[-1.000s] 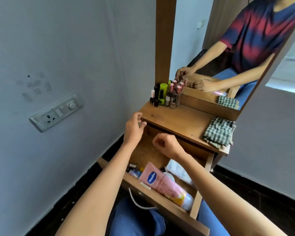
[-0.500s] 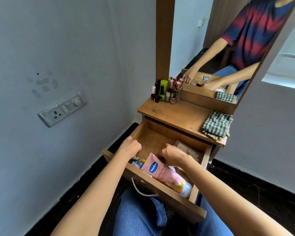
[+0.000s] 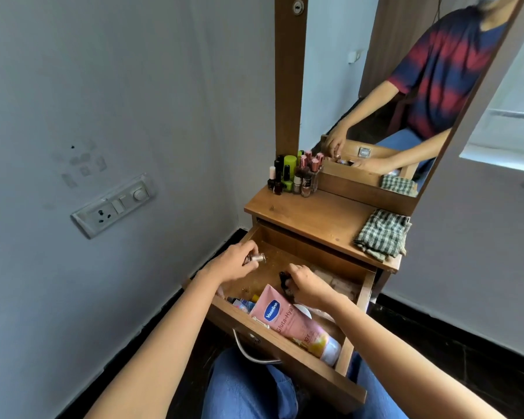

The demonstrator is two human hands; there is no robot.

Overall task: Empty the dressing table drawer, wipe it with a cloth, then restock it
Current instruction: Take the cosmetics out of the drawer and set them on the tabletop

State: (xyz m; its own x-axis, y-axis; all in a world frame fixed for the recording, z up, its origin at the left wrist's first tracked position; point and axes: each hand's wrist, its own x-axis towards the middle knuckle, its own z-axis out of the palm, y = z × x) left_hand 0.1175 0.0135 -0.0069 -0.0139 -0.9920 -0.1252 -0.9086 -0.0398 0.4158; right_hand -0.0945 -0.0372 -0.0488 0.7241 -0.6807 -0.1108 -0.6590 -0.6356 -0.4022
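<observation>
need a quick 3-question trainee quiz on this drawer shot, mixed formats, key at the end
1. True or false: the cloth lies inside the drawer.
2. What does the left hand hold? A. a small bottle B. the cloth C. a comb
3. Fill in: the cluster of bottles stands on the table top right next to the ____.
Key: 1. false, it lies on the table top. 2. A. 3. mirror.

Home bedroom: mirrored dressing table [image 3: 312, 216], cosmetics [image 3: 294, 175].
</observation>
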